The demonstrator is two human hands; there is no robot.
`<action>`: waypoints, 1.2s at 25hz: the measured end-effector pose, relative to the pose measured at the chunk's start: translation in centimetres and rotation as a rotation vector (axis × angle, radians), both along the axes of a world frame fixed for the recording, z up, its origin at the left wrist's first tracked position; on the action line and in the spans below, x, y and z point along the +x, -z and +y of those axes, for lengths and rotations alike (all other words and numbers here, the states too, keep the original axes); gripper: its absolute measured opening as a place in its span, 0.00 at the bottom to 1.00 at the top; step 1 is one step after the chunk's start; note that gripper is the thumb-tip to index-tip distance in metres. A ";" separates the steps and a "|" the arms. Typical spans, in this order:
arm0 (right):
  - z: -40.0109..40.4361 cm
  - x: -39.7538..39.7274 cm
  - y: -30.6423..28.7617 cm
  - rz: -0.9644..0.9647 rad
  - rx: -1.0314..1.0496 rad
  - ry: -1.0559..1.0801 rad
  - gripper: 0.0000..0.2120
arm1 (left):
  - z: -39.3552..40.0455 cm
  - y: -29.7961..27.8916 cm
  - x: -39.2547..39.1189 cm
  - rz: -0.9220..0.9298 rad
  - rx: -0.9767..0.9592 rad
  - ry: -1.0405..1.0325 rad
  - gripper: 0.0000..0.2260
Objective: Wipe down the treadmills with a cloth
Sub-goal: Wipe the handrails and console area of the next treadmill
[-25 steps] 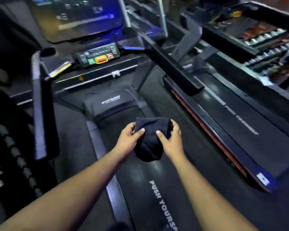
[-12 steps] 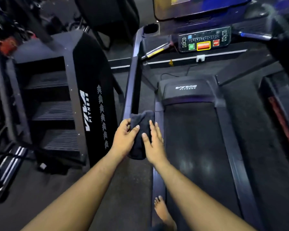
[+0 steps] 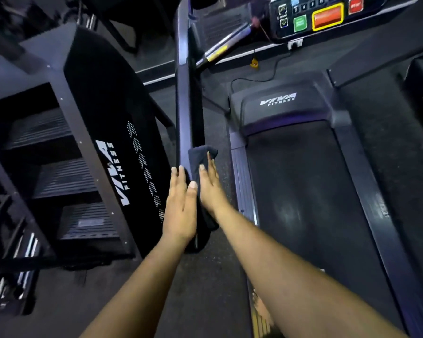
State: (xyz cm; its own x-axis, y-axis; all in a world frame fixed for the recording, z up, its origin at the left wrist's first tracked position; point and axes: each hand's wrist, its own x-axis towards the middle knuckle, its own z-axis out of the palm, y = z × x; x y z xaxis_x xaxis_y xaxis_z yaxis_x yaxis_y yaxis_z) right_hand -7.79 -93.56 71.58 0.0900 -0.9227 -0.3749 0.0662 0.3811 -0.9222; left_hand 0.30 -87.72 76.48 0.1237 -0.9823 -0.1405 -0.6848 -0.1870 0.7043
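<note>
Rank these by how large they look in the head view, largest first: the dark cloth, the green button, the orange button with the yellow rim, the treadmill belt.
1. treadmill belt
2. dark cloth, partly hidden by the hands
3. orange button
4. green button

The buttons lie farther from the camera.

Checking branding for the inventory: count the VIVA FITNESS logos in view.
2: one VIVA FITNESS logo on the stair machine's black side panel, one on the treadmill's motor cover. Others may lie out of frame.
</note>
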 end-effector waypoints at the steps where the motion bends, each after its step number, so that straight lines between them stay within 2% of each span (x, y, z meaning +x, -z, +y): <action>1: -1.7 -0.1 0.4 -0.005 0.028 0.003 0.26 | -0.3 0.3 -0.1 -0.029 0.002 0.008 0.35; 3: 0.4 -0.1 1.3 -0.030 0.020 -0.002 0.25 | -0.1 0.3 0.0 -0.051 0.010 0.025 0.33; 6: 9.6 -0.6 0.7 -0.134 -0.087 -0.063 0.27 | 0.5 0.3 0.3 -0.062 -0.010 0.053 0.34; 7: 9.5 -0.9 0.6 -0.131 -0.120 -0.091 0.28 | 0.3 0.3 0.2 -0.068 -0.002 0.046 0.35; 11: -4.4 -0.1 0.0 0.274 -0.372 -0.120 0.30 | 0.0 0.0 0.1 -0.126 0.042 0.032 0.35; 12: -7.2 -0.3 -0.2 0.310 -0.413 -0.131 0.30 | -0.1 -0.1 0.0 -0.149 0.055 0.042 0.33; 14: -7.3 -0.5 0.2 0.305 -0.399 -0.171 0.29 | -0.2 -0.3 -0.3 -0.191 0.078 0.034 0.32; 18: -0.9 -1.1 0.8 0.238 -0.496 -0.217 0.28 | -0.1 -0.7 -0.6 -0.226 0.102 0.020 0.32; 23: -15.3 -0.4 -1.2 0.227 -0.321 -0.145 0.28 | -0.4 -1.0 -1.0 -0.306 0.115 0.021 0.28; 25: -17.3 -0.8 -1.2 0.162 -0.266 -0.137 0.28 | -0.5 -1.0 -1.2 -0.336 0.128 0.019 0.28; 30: -9.8 -1.4 0.3 0.265 -0.361 -0.183 0.29 | -0.5 -0.9 -1.1 -0.350 0.130 0.018 0.26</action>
